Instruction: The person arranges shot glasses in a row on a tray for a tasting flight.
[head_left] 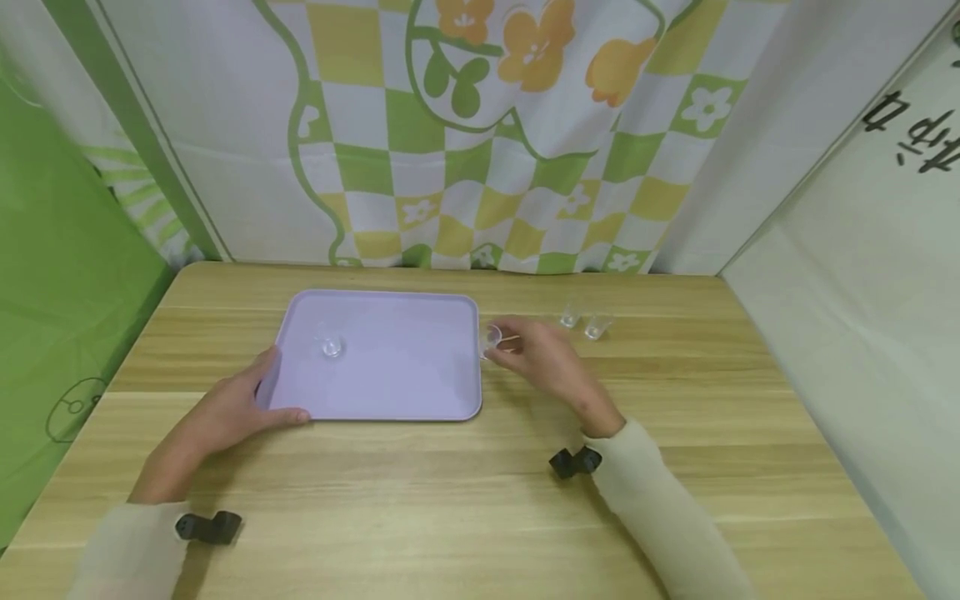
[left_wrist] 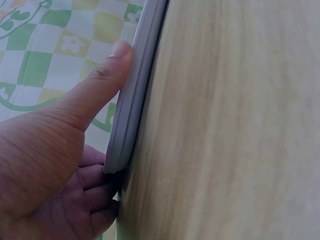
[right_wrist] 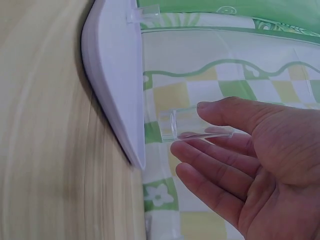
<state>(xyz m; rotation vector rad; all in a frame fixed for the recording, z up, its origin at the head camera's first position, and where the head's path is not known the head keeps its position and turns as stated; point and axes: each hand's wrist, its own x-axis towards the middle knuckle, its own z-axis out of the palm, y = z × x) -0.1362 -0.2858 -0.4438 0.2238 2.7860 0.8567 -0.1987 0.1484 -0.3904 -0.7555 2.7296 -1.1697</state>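
Observation:
A lilac tray (head_left: 405, 358) lies on the wooden table. At its front left corner my left hand (head_left: 234, 406) grips it, thumb along the front edge and fingers at the left side; the left wrist view has the thumb (left_wrist: 111, 67) against the rim. My right hand (head_left: 546, 357), just beyond the tray's right edge, pinches a small clear shot glass (right_wrist: 171, 125) between thumb and fingers, its thick base pointing toward the tray in the right wrist view. Another clear shot glass (head_left: 331, 344) stands on the left part of the tray.
Two more clear shot glasses, one (head_left: 570, 316) slightly farther back than the other (head_left: 596, 327), stand on the table (head_left: 465, 500) right of my right hand. A checked, flowered curtain (head_left: 480, 183) hangs behind the table's back edge. Cloth panels (head_left: 67, 250) flank both sides.

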